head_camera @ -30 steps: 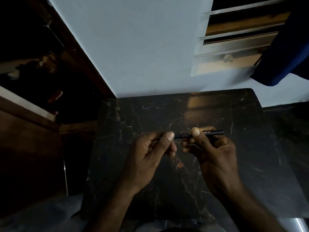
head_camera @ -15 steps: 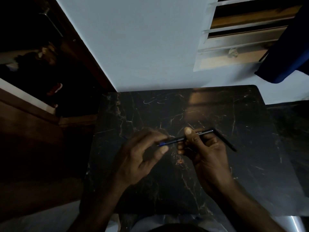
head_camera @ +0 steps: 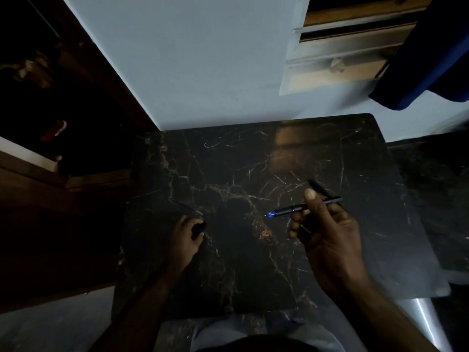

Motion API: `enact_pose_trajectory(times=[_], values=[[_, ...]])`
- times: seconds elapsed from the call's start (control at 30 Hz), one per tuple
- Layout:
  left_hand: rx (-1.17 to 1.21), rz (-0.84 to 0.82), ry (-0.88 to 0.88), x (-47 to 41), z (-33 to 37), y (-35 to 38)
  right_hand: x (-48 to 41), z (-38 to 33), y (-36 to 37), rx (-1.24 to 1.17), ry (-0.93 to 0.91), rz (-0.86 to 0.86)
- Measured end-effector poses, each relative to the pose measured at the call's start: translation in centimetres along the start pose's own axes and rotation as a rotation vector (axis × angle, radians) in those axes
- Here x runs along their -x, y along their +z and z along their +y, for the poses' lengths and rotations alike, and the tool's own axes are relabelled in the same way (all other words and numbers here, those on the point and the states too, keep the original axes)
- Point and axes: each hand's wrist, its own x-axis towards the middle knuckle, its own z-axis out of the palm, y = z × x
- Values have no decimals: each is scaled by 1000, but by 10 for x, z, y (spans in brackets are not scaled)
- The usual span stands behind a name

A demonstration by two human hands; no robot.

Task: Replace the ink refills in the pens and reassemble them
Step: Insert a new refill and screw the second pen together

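The right hand (head_camera: 327, 240) is pinching the black pen (head_camera: 299, 207) between thumb and fingers, its blue tip jutting out left of the thumb; the left hand (head_camera: 185, 237) is curling round a small dark piece (head_camera: 198, 227), too dim to identify; a second pen (head_camera: 320, 188) is lying just beyond the right thumb.

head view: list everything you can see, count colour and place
pen: one, black with blue tip, held above the table
cap: one, small, dark, in the left hand; shape unclear
second pen: one, black, on the table behind the right thumb
thin rod: one, dark, on the table beyond the left hand
table: one, black marble, centre
cloth: one, dark blue, top right
left hand: grips the cap
right hand: pinches the pen
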Motion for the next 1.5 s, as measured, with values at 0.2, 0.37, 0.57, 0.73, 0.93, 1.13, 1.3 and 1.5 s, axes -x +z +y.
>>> enact_pose_trajectory(times=[0.2, 0.37, 0.57, 0.73, 0.93, 1.13, 1.3, 1.5], values=[[92, 31, -17, -6, 16, -11, 9, 4, 3, -1, -2, 15], [690, -19, -5, 13, 84, -59, 7, -1, 8, 74, -137, -14], [993, -79, 280, 38, 157, -113, 8, -16, 24, 72, -294, -123], [1031, -114, 335, 40, 173, -133, 10, -23, 28, 99, -362, -151], [1019, -176, 396, 44, 186, -142, 15, -29, 24, 90, -400, -131], [1053, -227, 420, 47, 193, -145, 15, -36, 19, 88, -437, -91], [1022, -227, 445, 45, 197, -143, 16, -36, 14, 101, -410, -79], [938, -264, 441, 53, 210, -132, 22, -24, 15, 133, -346, -117]])
